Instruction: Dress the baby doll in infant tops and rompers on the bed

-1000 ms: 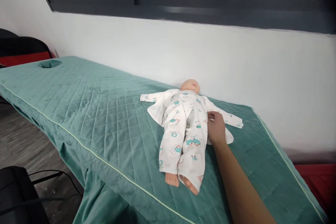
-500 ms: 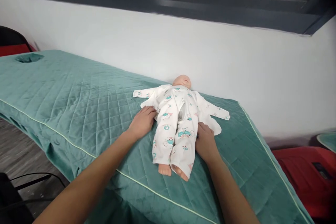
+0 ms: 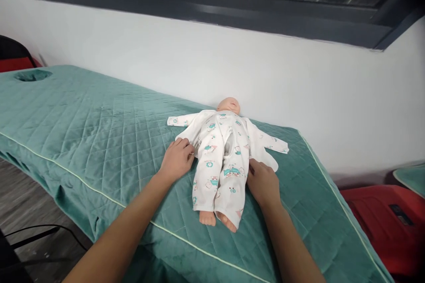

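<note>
A baby doll (image 3: 228,105) lies on its back, head toward the wall and bare feet toward me. It wears a white printed baby shirt (image 3: 260,139) with the sleeves spread out. Over that come matching baby trousers (image 3: 210,177), open at the crotch and reaching up to the chest. My left hand (image 3: 178,159) is closed, its fingertips pinching the trousers' edge near the shirt hem. On the other side my right hand (image 3: 264,182) has its fingers curled at the trousers' side, with the fingertips partly hidden.
The doll rests on a green quilted bed (image 3: 109,141) with a face hole (image 3: 33,75) at its far left end. A white wall (image 3: 146,48) and dark window frame (image 3: 265,15) stand behind. Red chairs (image 3: 381,221) are beside the bed.
My left fingers have curled in more at the trousers' edge, and the hand is slightly lower. My right hand stays at the other side. The view has shifted slightly.
</note>
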`<state>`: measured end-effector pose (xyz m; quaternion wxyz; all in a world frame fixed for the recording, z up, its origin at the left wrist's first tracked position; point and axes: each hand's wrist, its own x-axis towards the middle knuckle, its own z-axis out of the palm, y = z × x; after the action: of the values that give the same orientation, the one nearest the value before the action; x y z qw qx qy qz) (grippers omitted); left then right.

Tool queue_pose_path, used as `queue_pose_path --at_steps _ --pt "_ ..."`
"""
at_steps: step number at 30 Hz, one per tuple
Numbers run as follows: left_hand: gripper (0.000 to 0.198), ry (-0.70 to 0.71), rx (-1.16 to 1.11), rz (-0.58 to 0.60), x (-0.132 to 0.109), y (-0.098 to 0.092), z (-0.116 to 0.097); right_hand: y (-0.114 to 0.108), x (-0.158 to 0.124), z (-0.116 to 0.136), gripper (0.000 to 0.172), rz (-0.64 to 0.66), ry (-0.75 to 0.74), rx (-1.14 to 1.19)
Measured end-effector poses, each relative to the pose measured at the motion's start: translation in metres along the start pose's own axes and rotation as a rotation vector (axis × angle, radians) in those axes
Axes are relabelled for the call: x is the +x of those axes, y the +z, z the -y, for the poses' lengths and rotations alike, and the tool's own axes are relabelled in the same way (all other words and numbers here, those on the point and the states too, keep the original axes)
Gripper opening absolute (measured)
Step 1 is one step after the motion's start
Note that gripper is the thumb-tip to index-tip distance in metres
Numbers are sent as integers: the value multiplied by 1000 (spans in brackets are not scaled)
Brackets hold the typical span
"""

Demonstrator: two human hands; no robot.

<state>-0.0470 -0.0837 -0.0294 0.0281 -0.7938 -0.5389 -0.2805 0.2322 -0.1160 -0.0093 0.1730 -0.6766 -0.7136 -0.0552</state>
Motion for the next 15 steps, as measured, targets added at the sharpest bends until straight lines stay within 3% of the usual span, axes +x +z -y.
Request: queue_pose_path --at_steps 3,7,11,13,15 --pt "22 18 -142 -56 -4 0 3 -1 -1 -1 22 14 64 65" --pt "31 -128 -492 -206 15 5 11 1 18 -5 23 -115 173 466" --pt "21 -371 -763 -260 79 19 13 11 79 -8 21 -317 193 745" --pt "21 -442 -874 -214 118 28 10 19 115 -9 21 -364 181 794" --pt "20 -442 -967 -128 149 38 6 29 143 -11 20 -331 184 836"
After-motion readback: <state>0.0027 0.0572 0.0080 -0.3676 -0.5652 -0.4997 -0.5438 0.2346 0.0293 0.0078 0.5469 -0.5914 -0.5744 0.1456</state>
